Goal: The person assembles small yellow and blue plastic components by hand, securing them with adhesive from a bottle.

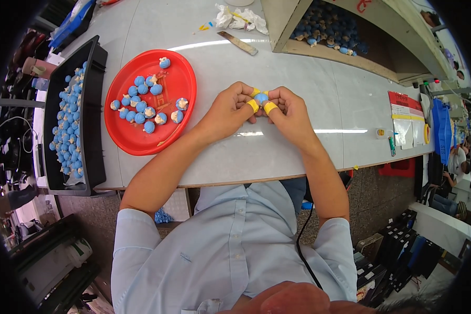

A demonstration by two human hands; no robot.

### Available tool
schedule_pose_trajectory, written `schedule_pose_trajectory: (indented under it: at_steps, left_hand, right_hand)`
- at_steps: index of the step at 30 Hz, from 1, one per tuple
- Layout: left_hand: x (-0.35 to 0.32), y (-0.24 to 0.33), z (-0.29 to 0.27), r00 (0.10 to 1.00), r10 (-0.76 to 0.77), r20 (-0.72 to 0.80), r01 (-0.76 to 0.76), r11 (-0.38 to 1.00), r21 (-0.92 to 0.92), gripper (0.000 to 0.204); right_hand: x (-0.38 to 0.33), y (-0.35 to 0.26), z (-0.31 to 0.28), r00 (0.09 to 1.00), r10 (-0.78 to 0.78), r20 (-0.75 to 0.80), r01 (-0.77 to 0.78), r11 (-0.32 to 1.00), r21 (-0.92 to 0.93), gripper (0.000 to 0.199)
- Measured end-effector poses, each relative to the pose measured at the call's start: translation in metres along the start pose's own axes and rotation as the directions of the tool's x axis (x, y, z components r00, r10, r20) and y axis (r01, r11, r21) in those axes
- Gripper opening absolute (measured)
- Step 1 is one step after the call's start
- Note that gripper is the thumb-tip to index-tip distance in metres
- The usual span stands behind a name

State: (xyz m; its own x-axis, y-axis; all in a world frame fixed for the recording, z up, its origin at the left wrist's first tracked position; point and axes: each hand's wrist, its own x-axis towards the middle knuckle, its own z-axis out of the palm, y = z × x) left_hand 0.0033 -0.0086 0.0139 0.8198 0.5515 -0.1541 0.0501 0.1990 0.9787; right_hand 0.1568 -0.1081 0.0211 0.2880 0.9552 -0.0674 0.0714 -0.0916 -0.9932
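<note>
Both hands meet over the grey tabletop, pinching one small blue ball-shaped piece (pixel 261 98) between thumbs and fingertips. My left hand (pixel 232 106) grips it from the left, and my right hand (pixel 289 111) from the right. Yellow tape wraps the thumbs and fingertips. The fingers cover much of the piece, so its underside is hidden. To the left of my hands lies a red round tray (pixel 125 133) with several similar blue pieces (pixel 141 106), some showing cream-coloured star-like parts.
A black bin (pixel 98 104) full of blue pieces stands at the far left. A metal strip (pixel 237 43) and crumpled white paper (pixel 240 20) lie toward the back. At the back right, an open-fronted shelf box (pixel 345 62) holds more pieces. A green tube (pixel 392 146) lies near the right edge.
</note>
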Motion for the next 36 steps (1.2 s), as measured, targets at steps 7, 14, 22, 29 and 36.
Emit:
schedule_pose_trajectory:
  at_steps: [7, 14, 22, 29, 36]
  left_hand:
    - [0.0004, 0.0013, 0.0008, 1.0, -0.007, 0.004, 0.007, 1.0, -0.006, 0.023]
    - [0.0003, 0.0012, 0.0002, 1.0, -0.009, 0.006, 0.009, 1.0, -0.003, 0.023]
    - [0.0016, -0.0005, -0.0024, 1.0, -0.028, 0.009, 0.028, 0.999, 0.033, 0.023]
    - [0.0032, -0.0044, -0.005, 0.999, -0.041, 0.012, 0.041, 0.999, 0.028, 0.021]
    - [0.0034, -0.0004, -0.0055, 0.999, -0.052, 0.009, 0.052, 0.998, 0.034, 0.019]
  right_hand:
    - [0.0003, 0.0005, -0.0012, 1.0, 0.013, 0.012, -0.013, 1.0, 0.012, 0.013]
    - [-0.0001, -0.0019, -0.0025, 0.999, 0.023, 0.023, -0.023, 1.0, 0.011, 0.015]
    - [0.0005, -0.0027, -0.0046, 0.996, 0.089, 0.03, -0.091, 0.992, 0.091, 0.015]
    - [0.0004, -0.0041, -0.003, 0.997, 0.078, 0.028, -0.08, 0.993, 0.088, 0.016]
    - [0.0005, -0.0032, -0.0019, 0.999, 0.033, 0.027, -0.034, 0.998, 0.053, 0.013]
